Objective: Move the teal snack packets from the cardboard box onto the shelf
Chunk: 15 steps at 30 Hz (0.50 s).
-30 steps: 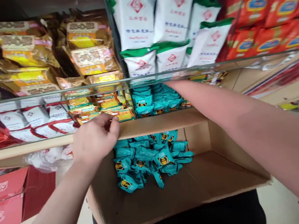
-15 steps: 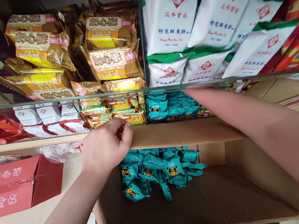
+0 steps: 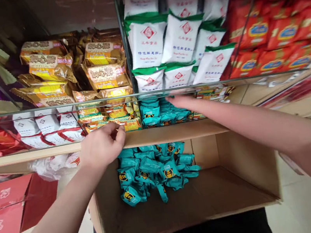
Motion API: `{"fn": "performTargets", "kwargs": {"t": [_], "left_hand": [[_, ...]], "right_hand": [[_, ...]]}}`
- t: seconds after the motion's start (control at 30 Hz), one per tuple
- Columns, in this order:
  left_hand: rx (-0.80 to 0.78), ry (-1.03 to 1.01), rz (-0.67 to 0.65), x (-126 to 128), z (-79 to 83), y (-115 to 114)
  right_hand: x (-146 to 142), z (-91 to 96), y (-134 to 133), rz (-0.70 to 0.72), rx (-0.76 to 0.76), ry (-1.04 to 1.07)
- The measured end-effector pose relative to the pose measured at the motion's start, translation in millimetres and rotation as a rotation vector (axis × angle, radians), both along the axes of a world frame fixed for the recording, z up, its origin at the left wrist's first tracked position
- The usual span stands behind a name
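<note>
A brown cardboard box (image 3: pixel 215 197) is held against a shelf edge, with several small teal snack packets (image 3: pixel 152 170) piled at its far side. My left hand (image 3: pixel 102 144) grips the box's far flap, fingers curled over the edge. My right hand (image 3: pixel 181 100) reaches under the glass shelf (image 3: pixel 151 92) onto the teal packets stacked in the lower compartment (image 3: pixel 157 112); its fingers lie flat and partly hidden behind the glass.
Gold packets (image 3: pixel 101 72), white-and-green bags (image 3: pixel 172 39) and red bags (image 3: pixel 278 34) fill the upper shelf. White-red packets (image 3: pixel 45 130) and yellow packets (image 3: pixel 108 118) lie on the lower shelf. A red carton (image 3: pixel 7 207) stands on the floor at left.
My right hand has drawn back a little and now shows on the teal packets in the shelf. The view has pulled back. My left hand keeps its grip on the box flap.
</note>
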<state>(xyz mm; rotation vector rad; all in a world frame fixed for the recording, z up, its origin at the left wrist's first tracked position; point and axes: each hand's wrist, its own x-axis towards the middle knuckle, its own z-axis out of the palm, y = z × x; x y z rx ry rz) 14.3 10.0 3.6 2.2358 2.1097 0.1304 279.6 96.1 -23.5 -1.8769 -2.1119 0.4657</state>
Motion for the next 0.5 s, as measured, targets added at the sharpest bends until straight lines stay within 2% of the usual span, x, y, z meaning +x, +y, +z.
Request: {"fn": "performTargets", "kwargs": {"t": [0.07, 0.13, 0.17, 0.23, 0.27, 0.3, 0.4, 0.5], "left_hand": [[0.008, 0.006, 0.002, -0.2, -0.4, -1.7], [0.013, 0.004, -0.006, -0.5, -1.0, -3.2], [0.011, 0.002, -0.010, -0.6, -1.1, -3.9], [0.001, 0.006, -0.009, -0.6, -0.6, -5.4], [-0.002, 0.012, -0.008, -0.6, -0.1, -6.2], [-0.005, 0.016, -0.012, -0.5, 0.5, -7.2], [-0.014, 0.028, -0.028, -0.3, 1.1, -10.6], [-0.020, 0.036, -0.036, -0.2, -0.1, -13.4]], "right_hand": [[9.7, 19.7, -46.3, 0.028, -0.044, -0.025], [13.7, 33.9, -106.9, 0.176, 0.040, 0.043], [12.8, 35.2, -137.6, 0.266, 0.051, 0.114], [5.5, 21.5, -186.6, 0.433, -0.012, 0.212], [-0.2, 7.0, -201.0, 0.407, -0.021, 0.235], [-6.5, -11.0, -207.6, 0.336, -0.034, 0.245], [-23.0, -66.9, -191.7, -0.105, -0.008, 0.200], [-30.4, -100.0, -165.8, -0.237, -0.009, 0.179]]}}
